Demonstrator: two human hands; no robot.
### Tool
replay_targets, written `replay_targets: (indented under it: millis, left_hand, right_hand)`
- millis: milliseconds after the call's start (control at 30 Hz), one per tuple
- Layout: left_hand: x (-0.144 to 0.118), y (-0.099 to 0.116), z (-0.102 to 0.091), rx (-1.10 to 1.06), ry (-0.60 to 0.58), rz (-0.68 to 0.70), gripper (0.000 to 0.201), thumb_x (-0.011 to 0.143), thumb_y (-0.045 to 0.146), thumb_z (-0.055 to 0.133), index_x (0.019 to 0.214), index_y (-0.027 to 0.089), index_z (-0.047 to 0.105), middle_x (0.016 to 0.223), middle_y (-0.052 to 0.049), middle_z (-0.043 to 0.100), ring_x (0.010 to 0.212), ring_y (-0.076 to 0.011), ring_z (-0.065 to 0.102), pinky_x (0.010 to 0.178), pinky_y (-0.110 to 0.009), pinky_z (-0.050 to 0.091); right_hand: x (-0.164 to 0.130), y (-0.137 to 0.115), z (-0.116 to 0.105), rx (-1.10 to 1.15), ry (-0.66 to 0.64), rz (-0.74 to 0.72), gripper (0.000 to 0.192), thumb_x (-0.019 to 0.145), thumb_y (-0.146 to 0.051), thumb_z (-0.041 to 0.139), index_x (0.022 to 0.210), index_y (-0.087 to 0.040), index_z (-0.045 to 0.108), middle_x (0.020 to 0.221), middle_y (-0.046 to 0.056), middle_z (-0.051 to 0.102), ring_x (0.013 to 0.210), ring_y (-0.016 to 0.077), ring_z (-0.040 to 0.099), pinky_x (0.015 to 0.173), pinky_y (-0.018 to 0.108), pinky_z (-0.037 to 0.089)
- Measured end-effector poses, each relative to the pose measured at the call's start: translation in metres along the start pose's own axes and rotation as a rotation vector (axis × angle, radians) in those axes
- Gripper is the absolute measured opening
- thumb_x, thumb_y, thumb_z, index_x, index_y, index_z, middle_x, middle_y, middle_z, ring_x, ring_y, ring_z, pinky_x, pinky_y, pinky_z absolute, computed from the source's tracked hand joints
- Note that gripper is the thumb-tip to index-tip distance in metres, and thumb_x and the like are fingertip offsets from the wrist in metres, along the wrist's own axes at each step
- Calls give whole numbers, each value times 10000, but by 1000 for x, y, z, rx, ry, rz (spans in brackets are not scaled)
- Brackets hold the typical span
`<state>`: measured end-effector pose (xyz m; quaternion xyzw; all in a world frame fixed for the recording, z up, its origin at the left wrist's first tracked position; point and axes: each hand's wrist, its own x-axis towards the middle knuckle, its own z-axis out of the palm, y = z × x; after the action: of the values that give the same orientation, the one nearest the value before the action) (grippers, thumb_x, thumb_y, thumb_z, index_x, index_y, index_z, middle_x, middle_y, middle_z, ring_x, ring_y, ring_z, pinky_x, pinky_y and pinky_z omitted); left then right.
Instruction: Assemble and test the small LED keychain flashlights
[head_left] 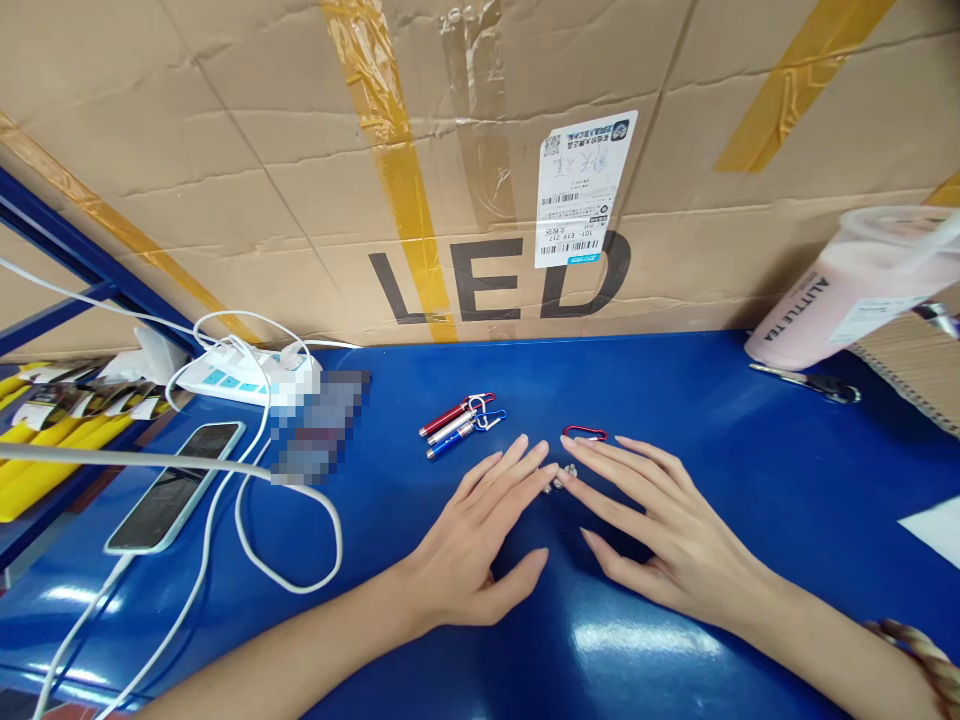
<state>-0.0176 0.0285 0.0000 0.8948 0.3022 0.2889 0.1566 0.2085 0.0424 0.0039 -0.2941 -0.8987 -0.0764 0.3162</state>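
Observation:
Both hands rest low over the blue tabletop with their fingertips nearly meeting. My left hand is palm down, fingers stretched out and thumb apart. My right hand mirrors it, fingers spread. Between the index fingertips lie small silvery pieces, partly covered, their kind too small to tell. Just beyond my right fingertips is a red carabiner clip; whatever adjoins it is hidden. Farther left, side by side, lie a red penlight, a silver penlight and a blue penlight, each with a carabiner clip.
A large cardboard box walls off the back. On the left are a phone, white cables, a power strip and yellow packaged items. A pink drink cup, keys and a notebook stand right.

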Motion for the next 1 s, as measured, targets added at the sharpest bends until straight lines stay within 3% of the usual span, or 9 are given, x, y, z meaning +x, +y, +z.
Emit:
replay_targets:
  millis: [533, 1000]
  left_hand:
    - [0, -1, 0, 22, -15, 5, 596, 903, 201, 412, 1446, 133, 175, 1480, -155, 295, 1401, -262, 187, 1110, -455, 243]
    - [0, 0, -1, 1, -43, 0, 378, 870, 182, 445, 1235, 125, 363, 1444, -180, 350, 1400, -243, 199, 1111, -416, 234]
  right_hand:
    - [0, -2, 0, 29, -32, -23, 349, 842, -177, 544, 1187, -135, 578, 1288, 161, 557, 1232, 248, 472, 983, 448, 415]
    - [-3, -3, 2, 121, -56, -74, 363, 840, -155, 550, 1199, -204, 565, 1252, 137, 560, 1225, 237, 463, 953, 451, 429]
